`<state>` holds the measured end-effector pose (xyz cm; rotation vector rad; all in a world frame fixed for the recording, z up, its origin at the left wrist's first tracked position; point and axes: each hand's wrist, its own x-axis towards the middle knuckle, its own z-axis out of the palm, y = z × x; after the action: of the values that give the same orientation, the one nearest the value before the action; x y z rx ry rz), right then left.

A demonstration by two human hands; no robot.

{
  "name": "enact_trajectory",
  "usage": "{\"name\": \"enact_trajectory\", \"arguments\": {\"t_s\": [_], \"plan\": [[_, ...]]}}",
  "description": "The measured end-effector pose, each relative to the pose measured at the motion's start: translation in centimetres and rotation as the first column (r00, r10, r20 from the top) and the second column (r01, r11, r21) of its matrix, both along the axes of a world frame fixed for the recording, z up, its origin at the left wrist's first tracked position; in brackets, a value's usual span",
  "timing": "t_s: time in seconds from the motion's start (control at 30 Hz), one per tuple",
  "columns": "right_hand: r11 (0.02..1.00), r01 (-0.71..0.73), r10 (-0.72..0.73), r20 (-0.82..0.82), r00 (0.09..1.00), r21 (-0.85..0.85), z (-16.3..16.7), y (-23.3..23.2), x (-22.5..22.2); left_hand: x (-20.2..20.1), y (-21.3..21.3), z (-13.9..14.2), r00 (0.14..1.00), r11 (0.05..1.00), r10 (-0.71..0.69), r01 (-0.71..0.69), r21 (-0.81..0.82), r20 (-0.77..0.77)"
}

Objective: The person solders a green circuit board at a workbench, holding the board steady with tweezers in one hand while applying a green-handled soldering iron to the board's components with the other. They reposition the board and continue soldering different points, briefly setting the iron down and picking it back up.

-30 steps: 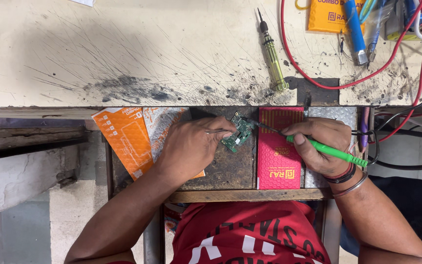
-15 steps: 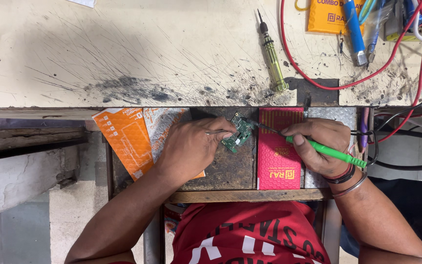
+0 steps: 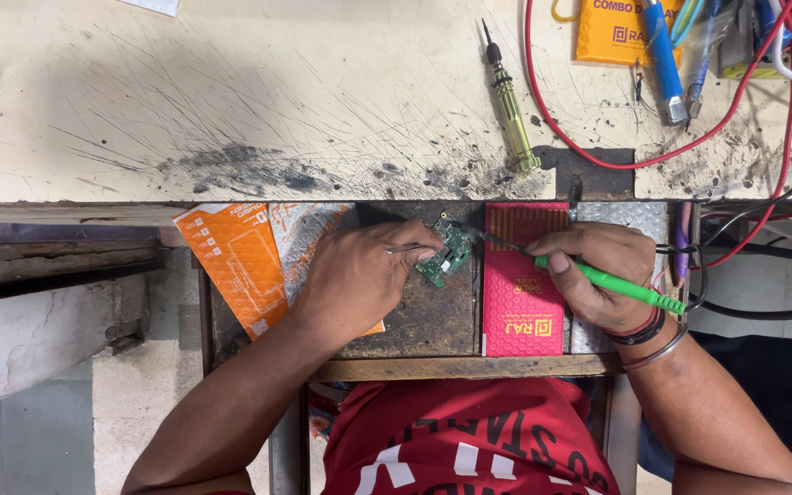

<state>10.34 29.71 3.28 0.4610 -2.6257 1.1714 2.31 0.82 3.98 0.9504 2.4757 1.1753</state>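
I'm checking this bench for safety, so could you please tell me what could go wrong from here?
The green-handled soldering iron in the right hand works close to the left hand's fingertips pinching the small green circuit board: a slip might burn them. Its tip also passes over the red cardboard packet, which could scorch.

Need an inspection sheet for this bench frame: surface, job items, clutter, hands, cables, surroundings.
Surface: pale benchtop, heavily scratched, dark scorch marks near the front edge.
Job's things: small green circuit board; green-handled soldering iron, tip at the board.
Clutter: yellow-green screwdriver, blue-handled tool, red packet, orange packet.
Hands: left hand steadies the board with a thin metal tool; right hand grips the iron.
Cables: red wire loops across the bench; black leads at right.
Surroundings: wooden shelf edge at left.
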Motion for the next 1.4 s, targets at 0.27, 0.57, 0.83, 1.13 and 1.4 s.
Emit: {"name": "enact_trajectory", "arguments": {"t_s": [0.27, 0.57, 0.83, 1.13, 1.4], "plan": [[1.0, -0.016, 0.016, -0.012, 1.0, -0.009, 0.13, -0.03, -0.07, 0.04, -0.03, -0.26, 1.0, 1.0, -0.007, 0.007, 0.006, -0.011], [1.0, -0.006, 0.006, -0.008, 1.0, -0.012, 0.03, -0.13, -0.09, -0.02, -0.02, -0.19, 1.0, 0.999, -0.006, 0.006, -0.038, 0.003], [1.0, 0.001, -0.001, -0.017, 1.0, -0.006, -0.04, -0.08, -0.09, -0.05, -0.09, -0.02, 1.0, 1.0, -0.004, 0.004, -0.026, 0.006], [1.0, 0.003, -0.003, -0.01, 1.0, -0.019, -0.07, -0.16, -0.08, 0.0, -0.01, 0.17, 1.0, 0.999, 0.008, -0.007, -0.047, 0.004], [1.0, 0.001, -0.001, -0.001, 1.0, -0.023, -0.07, -0.05, -0.08, -0.01, 0.01, 0.19, 1.0, 0.999, 0.017, -0.018, -0.049, -0.018]]}}
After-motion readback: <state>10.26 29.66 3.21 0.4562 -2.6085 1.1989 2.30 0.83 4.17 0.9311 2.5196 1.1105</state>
